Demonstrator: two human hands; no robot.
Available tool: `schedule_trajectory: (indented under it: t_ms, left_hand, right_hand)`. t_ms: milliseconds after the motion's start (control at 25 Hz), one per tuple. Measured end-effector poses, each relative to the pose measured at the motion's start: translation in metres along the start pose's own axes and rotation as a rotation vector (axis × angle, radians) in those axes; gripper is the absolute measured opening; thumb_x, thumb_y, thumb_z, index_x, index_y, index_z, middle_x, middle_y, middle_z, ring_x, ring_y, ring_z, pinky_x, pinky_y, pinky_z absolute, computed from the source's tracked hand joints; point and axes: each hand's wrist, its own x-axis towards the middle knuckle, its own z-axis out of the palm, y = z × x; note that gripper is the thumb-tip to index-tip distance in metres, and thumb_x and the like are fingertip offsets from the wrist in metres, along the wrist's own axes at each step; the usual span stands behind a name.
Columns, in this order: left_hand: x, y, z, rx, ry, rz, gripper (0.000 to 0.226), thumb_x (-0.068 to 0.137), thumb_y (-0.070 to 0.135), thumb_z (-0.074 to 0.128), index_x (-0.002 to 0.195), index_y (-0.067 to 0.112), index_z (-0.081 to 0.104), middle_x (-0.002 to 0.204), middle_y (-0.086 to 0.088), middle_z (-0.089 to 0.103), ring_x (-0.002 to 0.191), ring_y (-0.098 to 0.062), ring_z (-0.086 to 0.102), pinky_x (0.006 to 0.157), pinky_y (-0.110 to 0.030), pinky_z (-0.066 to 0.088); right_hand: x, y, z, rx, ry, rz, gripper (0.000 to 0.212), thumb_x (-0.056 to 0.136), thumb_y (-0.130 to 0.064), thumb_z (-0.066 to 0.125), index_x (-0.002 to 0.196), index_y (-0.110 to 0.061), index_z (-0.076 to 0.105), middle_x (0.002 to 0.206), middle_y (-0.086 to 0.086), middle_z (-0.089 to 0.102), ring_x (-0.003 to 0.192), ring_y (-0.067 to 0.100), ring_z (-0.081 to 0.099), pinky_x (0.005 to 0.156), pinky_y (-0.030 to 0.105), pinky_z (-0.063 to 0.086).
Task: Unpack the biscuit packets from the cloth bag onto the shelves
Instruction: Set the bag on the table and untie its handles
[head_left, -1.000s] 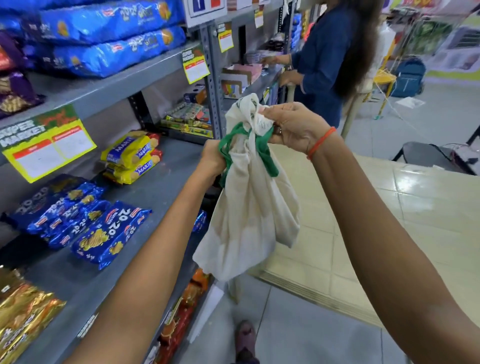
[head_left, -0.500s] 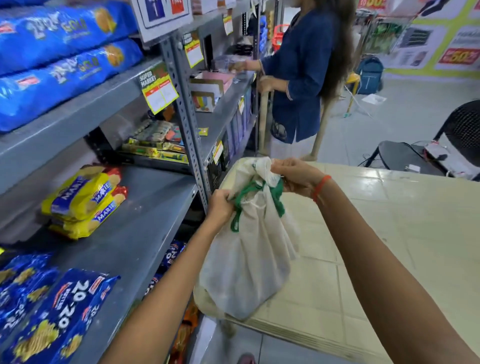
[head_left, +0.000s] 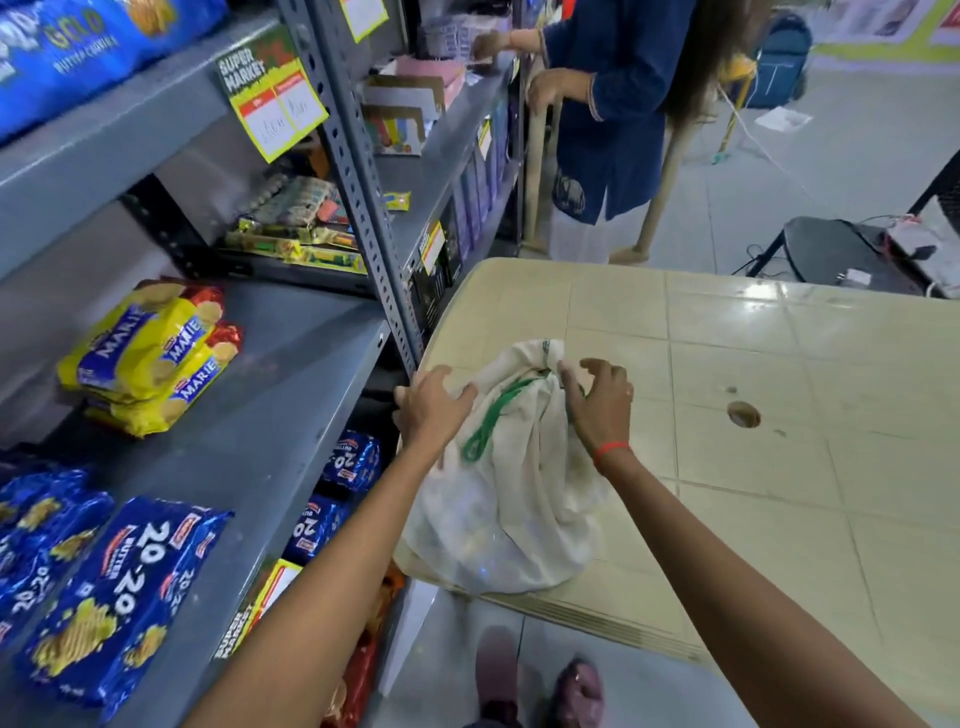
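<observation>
The white cloth bag (head_left: 519, 499) with a green drawstring (head_left: 488, 431) sits bulging on the near left corner of the beige table (head_left: 779, 415). My left hand (head_left: 431, 410) lies on the bag's upper left side with its fingers spread. My right hand (head_left: 602, 405) pinches the cloth at the bag's mouth, next to the drawstring. What is inside the bag is hidden. The grey shelf (head_left: 270, 415) to the left carries yellow Marie packets (head_left: 150, 358) and blue 20-20 packets (head_left: 114, 571).
More 20-20 packets (head_left: 353, 462) lie on the lower shelf beside the table. A perforated shelf post (head_left: 363, 197) stands close to the table corner. A person in blue (head_left: 613, 104) works at the far shelves. A black chair (head_left: 841, 254) stands behind the table.
The bag hung in the air from both hands; it has come down and now rests on the table corner. My left hand has loosened and spread over it.
</observation>
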Motion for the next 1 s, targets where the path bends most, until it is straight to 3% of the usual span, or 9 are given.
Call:
schedule_trajectory:
  t_ms: [80,200,400,520,640,760,840,920,1000]
  left_hand:
    - [0.003,-0.01,0.008,-0.066,-0.195,-0.226,0.104,0.058,0.075,0.06,0.145,0.027,0.027,0.149,-0.013,0.033,0.133,-0.04,0.03,0.103,-0.05,0.034]
    - [-0.014,-0.041,0.033,-0.168,-0.377,-0.367,0.123,0.055,0.066,0.074,0.149,0.023,0.008,0.155,-0.016,0.021,0.142,-0.04,0.018,0.113,-0.054,0.029]
    - [-0.007,-0.027,0.046,-0.19,-0.249,-0.206,0.106,0.043,0.058,0.073,0.137,0.021,0.039,0.139,-0.009,0.052,0.128,-0.036,0.045,0.103,-0.047,0.044]
    - [0.003,-0.011,0.048,-0.213,-0.234,-0.099,0.081,0.066,0.039,0.079,0.135,0.016,0.042,0.136,-0.011,0.053,0.126,-0.034,0.048,0.105,-0.044,0.042]
    - [0.017,-0.005,0.053,-0.236,-0.275,-0.117,0.087,0.064,0.044,0.078,0.136,0.017,0.038,0.137,-0.012,0.052,0.126,-0.035,0.046,0.106,-0.046,0.04]
    - [0.031,0.001,0.053,-0.315,-0.354,-0.301,0.108,0.051,0.069,0.066,0.141,0.022,0.032,0.145,-0.014,0.041,0.13,-0.037,0.041,0.106,-0.049,0.041]
    - [0.036,0.016,0.049,-0.164,-0.328,-0.349,0.108,0.06,0.08,0.054,0.142,0.014,0.033,0.149,-0.02,0.029,0.134,-0.041,0.034,0.107,-0.05,0.038]
    - [0.04,0.042,0.041,0.021,-0.209,-0.301,0.106,0.066,0.083,0.044,0.141,0.008,0.035,0.153,-0.021,0.02,0.138,-0.044,0.025,0.11,-0.055,0.031]
    - [0.044,0.074,0.037,0.15,-0.024,-0.083,0.088,0.079,0.071,0.044,0.141,0.009,0.034,0.158,-0.016,0.012,0.142,-0.04,0.017,0.113,-0.055,0.025]
  right_hand:
    - [-0.02,0.022,0.004,-0.113,-0.18,0.157,0.087,0.068,-0.07,0.06,0.131,-0.011,0.043,0.128,0.019,0.047,0.123,0.04,0.041,0.102,0.045,0.036]
    - [-0.033,0.054,0.017,-0.101,-0.403,0.326,0.11,0.058,-0.067,0.072,0.145,-0.025,0.019,0.136,0.021,0.037,0.126,0.044,0.041,0.105,0.049,0.036]
    - [-0.016,0.065,0.026,0.081,-0.308,0.208,0.092,0.061,-0.041,0.073,0.141,-0.025,0.031,0.13,0.017,0.048,0.114,0.039,0.052,0.099,0.052,0.044]
    - [0.014,0.065,0.024,0.042,-0.304,0.1,0.073,0.069,-0.03,0.062,0.137,-0.029,0.037,0.131,0.014,0.049,0.113,0.039,0.054,0.097,0.05,0.047]
    - [0.046,0.05,0.015,-0.141,-0.377,-0.014,0.064,0.083,-0.012,0.056,0.142,-0.021,0.033,0.141,0.018,0.037,0.122,0.041,0.046,0.106,0.048,0.038]
    - [0.069,0.037,0.005,-0.291,-0.477,-0.022,0.053,0.079,-0.03,0.054,0.13,-0.017,0.048,0.132,0.021,0.048,0.118,0.04,0.049,0.101,0.042,0.041]
    - [0.071,0.024,0.003,-0.173,-0.305,0.012,0.052,0.07,-0.054,0.048,0.101,-0.016,0.063,0.112,0.017,0.061,0.109,0.039,0.055,0.088,0.037,0.045]
    - [0.071,0.011,0.01,-0.082,-0.152,0.019,0.054,0.076,-0.059,0.049,0.101,-0.013,0.064,0.109,0.015,0.063,0.109,0.037,0.054,0.087,0.039,0.046]
    - [0.073,-0.002,0.016,-0.139,-0.165,-0.006,0.046,0.085,-0.052,0.049,0.106,-0.013,0.061,0.11,0.016,0.065,0.108,0.036,0.055,0.086,0.042,0.045]
